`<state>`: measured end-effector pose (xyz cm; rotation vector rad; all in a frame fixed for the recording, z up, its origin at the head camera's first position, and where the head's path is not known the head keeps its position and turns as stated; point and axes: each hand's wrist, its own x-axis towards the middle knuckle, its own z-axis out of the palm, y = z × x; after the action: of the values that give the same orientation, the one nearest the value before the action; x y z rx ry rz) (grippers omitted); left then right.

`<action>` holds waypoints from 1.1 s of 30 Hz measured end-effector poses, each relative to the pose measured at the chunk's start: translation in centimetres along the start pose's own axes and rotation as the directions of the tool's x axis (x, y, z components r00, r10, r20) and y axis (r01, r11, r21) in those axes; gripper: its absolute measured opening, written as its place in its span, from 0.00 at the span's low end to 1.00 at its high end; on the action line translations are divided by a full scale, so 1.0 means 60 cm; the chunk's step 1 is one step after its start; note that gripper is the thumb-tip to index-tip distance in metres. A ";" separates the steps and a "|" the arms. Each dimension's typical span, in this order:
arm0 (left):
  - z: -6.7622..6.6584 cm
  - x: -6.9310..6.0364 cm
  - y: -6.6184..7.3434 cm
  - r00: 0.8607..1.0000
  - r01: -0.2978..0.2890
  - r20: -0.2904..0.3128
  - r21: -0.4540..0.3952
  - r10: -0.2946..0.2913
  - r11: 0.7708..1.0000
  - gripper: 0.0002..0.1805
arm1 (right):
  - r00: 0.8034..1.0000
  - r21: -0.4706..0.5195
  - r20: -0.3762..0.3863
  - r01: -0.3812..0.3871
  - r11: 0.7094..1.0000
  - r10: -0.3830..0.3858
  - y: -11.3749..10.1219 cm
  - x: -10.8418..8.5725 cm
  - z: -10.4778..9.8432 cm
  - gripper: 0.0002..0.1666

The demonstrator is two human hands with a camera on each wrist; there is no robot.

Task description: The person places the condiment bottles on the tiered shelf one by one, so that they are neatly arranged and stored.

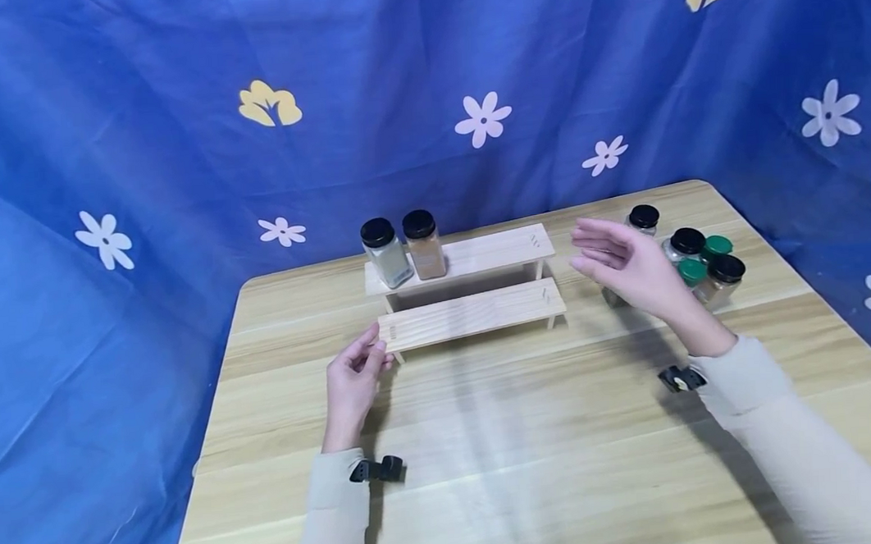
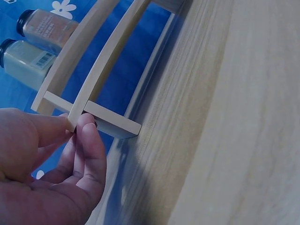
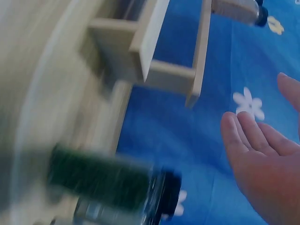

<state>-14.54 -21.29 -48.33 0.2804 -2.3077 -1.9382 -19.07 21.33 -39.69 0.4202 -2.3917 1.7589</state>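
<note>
A two-tier wooden rack stands on the table, with a lower shelf (image 1: 475, 315) in front and an upper shelf (image 1: 479, 255) behind. Two black-capped jars, one pale (image 1: 388, 254) and one brownish (image 1: 425, 246), stand at the upper shelf's left end. My left hand (image 1: 355, 380) pinches the lower shelf's left end; the left wrist view has thumb and fingers (image 2: 91, 140) on the board's corner (image 2: 77, 115). My right hand (image 1: 635, 274) is in the air right of the rack, fingers extended, holding nothing; the right wrist view shows its empty palm (image 3: 267, 164).
Several jars with black caps (image 1: 726, 269) and green caps (image 1: 717, 246) are grouped at the table's right, beside my right hand. A jar with dark green contents (image 3: 103, 178) shows in the right wrist view. Blue flowered cloth (image 1: 396, 77) hangs behind the table (image 1: 489, 450).
</note>
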 end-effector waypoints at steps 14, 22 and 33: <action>-0.004 0.000 -0.001 1.000 -0.008 -0.005 0.031 0.008 0.999 0.20 | 0.950 0.222 -0.310 0.090 0.971 -0.017 0.045 -0.099 -0.118 0.33; -0.001 0.002 -0.005 1.000 -0.011 -0.005 0.026 0.011 1.000 0.20 | 0.842 0.240 -0.532 0.055 0.969 0.085 0.092 -0.138 -0.171 0.30; 0.000 0.002 -0.004 1.000 0.000 -0.001 0.039 0.000 0.999 0.20 | 0.788 0.103 -0.571 -0.210 0.972 0.231 0.150 -0.161 -0.180 0.35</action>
<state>-14.66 -21.37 -48.54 0.2853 -2.3473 -1.8941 -13.17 35.40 -47.29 -0.3763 -2.0172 1.6902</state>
